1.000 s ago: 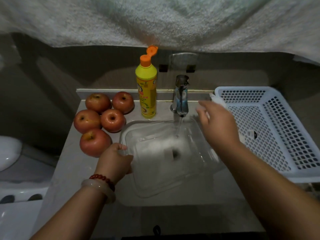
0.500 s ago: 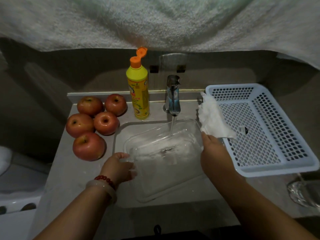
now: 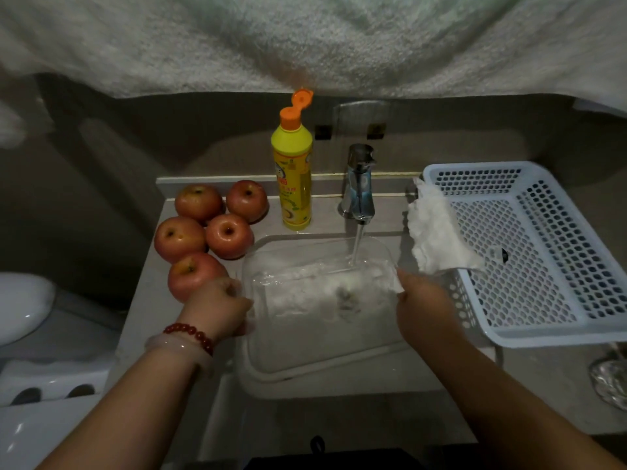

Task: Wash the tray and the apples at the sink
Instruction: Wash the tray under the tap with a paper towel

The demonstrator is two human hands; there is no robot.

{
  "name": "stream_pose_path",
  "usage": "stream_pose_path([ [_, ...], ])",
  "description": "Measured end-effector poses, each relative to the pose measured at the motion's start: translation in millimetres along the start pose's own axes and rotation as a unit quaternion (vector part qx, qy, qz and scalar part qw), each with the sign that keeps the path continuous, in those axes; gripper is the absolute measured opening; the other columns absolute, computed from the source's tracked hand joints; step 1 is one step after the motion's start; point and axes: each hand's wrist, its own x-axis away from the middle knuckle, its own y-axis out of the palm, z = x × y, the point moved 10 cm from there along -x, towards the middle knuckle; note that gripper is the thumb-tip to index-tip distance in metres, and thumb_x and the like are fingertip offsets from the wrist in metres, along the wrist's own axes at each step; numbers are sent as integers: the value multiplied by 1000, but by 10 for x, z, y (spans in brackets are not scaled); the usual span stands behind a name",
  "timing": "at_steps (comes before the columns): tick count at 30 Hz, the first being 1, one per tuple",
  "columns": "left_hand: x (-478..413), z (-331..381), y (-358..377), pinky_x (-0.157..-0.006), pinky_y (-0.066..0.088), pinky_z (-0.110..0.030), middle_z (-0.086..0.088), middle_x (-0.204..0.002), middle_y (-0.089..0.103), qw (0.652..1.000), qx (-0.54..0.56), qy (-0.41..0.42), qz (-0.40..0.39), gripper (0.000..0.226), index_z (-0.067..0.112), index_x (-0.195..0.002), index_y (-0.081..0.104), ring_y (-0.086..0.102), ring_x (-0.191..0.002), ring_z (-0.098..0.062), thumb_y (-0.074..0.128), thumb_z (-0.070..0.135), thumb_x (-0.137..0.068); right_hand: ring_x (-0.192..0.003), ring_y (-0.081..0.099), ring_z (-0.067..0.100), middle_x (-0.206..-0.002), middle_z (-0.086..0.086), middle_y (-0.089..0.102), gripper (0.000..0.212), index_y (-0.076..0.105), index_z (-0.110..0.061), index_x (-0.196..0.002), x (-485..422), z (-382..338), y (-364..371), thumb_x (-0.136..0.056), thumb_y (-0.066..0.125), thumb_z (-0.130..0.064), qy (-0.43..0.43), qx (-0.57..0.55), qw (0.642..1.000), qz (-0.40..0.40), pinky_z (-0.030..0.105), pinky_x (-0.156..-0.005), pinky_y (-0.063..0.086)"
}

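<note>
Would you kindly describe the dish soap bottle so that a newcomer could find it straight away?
Start at the sink, where water runs from the chrome tap into the clear tray. Just left of the tap, at the back of the counter, stands the dish soap bottle, with five red apples further left. It is the only tall yellow thing there, its orange cap flipped open.

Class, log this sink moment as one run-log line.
left hand: grips clear plastic tray | right hand: holds tray's right edge | chrome tap: running into tray | five red apples: on counter
</note>
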Motion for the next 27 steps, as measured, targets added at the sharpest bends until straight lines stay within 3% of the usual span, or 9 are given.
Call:
stream_pose_path([
  [2,20,-146,160,-47,58,-34,-26,-88,59,995,81,-44,-29,27,-4,-114,53,63,-65,-36,55,-11,-88,-81,69,35,-94,20,69,39,65,3,-116,-61,-60,-122,-98,34,-12,6,17,1000,-19,29,-72,54],
  [4,62,-215,305,-44,56,-32,-26,-86,59,989,119,-68,-47,32,-1,-116,50,62,-67,-36,54,-13,-88,-113,57,35,-125,17,58,43,49,-7,-137,-52,-21,-173,-96,40,-5,48,35,996,-64,34,-92,46],
  [6,93,-229,430,-39,53,-27,-26,-87,59,984,149,-73,-60,32,3,-118,48,60,-68,-35,51,-13,-90,-123,48,32,-136,14,51,52,43,-13,-143,-29,-6,-209,-92,42,1,68,12,995,-75,35,-98,40],
  [9,86,-199,485,-39,51,-22,-21,-83,60,983,165,-63,-46,32,8,-118,48,59,-63,-30,51,-10,-91,-120,52,32,-133,14,54,55,46,-10,-142,-4,14,-286,-89,46,8,44,-11,999,-18,31,-97,39],
  [12,31,-56,417,-47,52,-26,-17,-82,60,989,148,-18,-16,32,11,-117,52,57,-62,-26,54,-7,-91,-114,58,35,-126,19,59,52,49,-1,-138,40,50,-340,-88,49,14,41,-33,998,21,29,-97,37],
  [17,-17,288,178,-73,58,-51,-17,-83,68,996,42,72,28,32,17,-116,55,66,-69,-33,61,4,-87,-128,46,31,-142,13,47,54,35,-16,-148,29,104,-146,-96,42,-3,103,-35,992,-58,38,-103,37],
  [21,21,486,-29,-77,58,-46,-11,-87,70,987,-87,127,57,33,20,-116,59,69,-79,-29,63,21,-83,-134,40,29,-147,12,42,54,33,-13,-149,5,127,69,-97,42,-3,129,-54,985,-100,32,-106,33],
  [25,113,539,-134,-69,54,-32,-4,-80,66,977,-163,124,53,6,18,-93,62,64,-75,-21,61,18,-87,-119,54,28,-126,12,57,45,51,-4,-137,-8,129,195,-92,52,3,126,-77,984,-99,6,-78,29],
  [27,66,393,-132,-67,56,-34,-8,-81,66,986,-140,87,39,4,12,-89,65,66,-72,-23,61,12,-87,-111,58,29,-119,15,62,40,58,-4,-128,-21,133,202,-90,53,6,119,-80,985,-101,6,-74,32],
])
